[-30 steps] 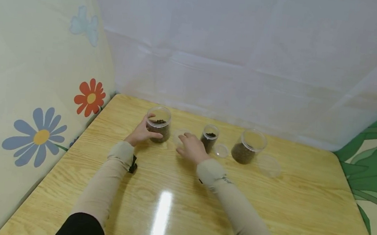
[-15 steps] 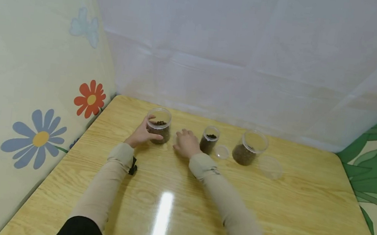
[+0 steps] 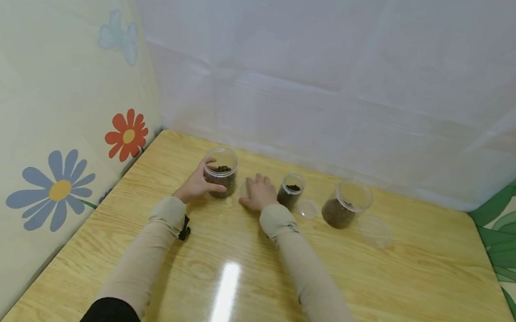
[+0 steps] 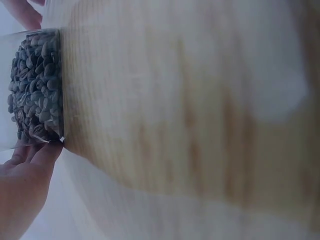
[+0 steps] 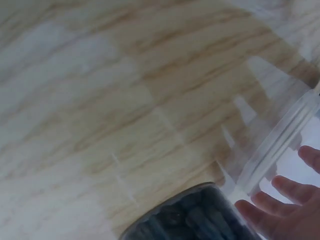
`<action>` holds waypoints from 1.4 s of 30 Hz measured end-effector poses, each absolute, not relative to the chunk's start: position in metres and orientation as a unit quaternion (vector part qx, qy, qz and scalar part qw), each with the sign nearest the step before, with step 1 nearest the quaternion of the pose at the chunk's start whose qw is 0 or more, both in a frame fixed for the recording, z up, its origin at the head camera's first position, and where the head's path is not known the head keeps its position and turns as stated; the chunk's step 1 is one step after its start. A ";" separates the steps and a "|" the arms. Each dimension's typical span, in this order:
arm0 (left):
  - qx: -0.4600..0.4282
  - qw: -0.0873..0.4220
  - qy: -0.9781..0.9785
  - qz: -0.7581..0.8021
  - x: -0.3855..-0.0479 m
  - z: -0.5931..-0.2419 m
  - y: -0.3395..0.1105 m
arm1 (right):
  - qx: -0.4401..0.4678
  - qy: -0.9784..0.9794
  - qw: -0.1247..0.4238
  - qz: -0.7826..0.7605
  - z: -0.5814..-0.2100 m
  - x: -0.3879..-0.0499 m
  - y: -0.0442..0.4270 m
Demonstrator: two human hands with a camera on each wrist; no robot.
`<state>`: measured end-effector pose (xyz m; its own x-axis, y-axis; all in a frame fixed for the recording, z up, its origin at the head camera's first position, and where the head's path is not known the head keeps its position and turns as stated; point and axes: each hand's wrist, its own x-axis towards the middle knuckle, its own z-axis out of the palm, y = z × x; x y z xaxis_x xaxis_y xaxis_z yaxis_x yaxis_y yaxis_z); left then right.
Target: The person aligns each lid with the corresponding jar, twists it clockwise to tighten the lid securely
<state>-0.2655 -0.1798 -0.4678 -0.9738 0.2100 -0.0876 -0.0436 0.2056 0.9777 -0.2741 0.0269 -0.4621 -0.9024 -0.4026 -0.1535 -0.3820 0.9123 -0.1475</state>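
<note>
A clear screw-neck jar [image 3: 220,180], partly filled with dark bean-like pieces, stands upright on the table without its lid. My left hand [image 3: 199,182] grips it from the left, thumb in front and fingers round the far side. In the left wrist view the pieces [image 4: 37,85] show through the wall, with fingers beside it. To the right, my right hand [image 3: 261,193] reaches over a clear round lid [image 3: 243,190] and partly hides it. The right wrist view has its spread fingers [image 5: 290,189] at the lid's rim [image 5: 272,150]; firm contact is unclear.
A small open jar [image 3: 291,192] of dark pieces stands just right of my right hand, its little lid [image 3: 307,209] beside it. Farther right are a wide open jar [image 3: 341,212] and a large clear lid [image 3: 375,231]. A white cloth [image 3: 294,81] hangs behind the table.
My right hand has moved left and slightly away from me, from beside the small jar to the lid near the left jar. My left hand keeps its hold on the jar.
</note>
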 end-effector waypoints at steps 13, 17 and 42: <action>0.066 0.106 0.784 0.608 -0.251 -0.443 -0.177 | -0.201 0.973 0.095 -0.058 -0.466 -0.276 0.025; 0.066 0.106 0.779 0.614 -0.249 -0.443 -0.176 | -0.200 0.975 0.084 -0.056 -0.465 -0.273 0.026; 0.063 0.058 0.811 0.579 -0.250 -0.465 -0.182 | -0.222 0.973 0.027 -0.051 -0.452 -0.249 0.027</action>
<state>-0.2496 -0.1817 -0.4648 -0.9853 0.1693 -0.0206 0.0356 0.3224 0.9459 -0.2495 0.0267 -0.4517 -0.9003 -0.4343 -0.0299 -0.4289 0.8966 -0.1103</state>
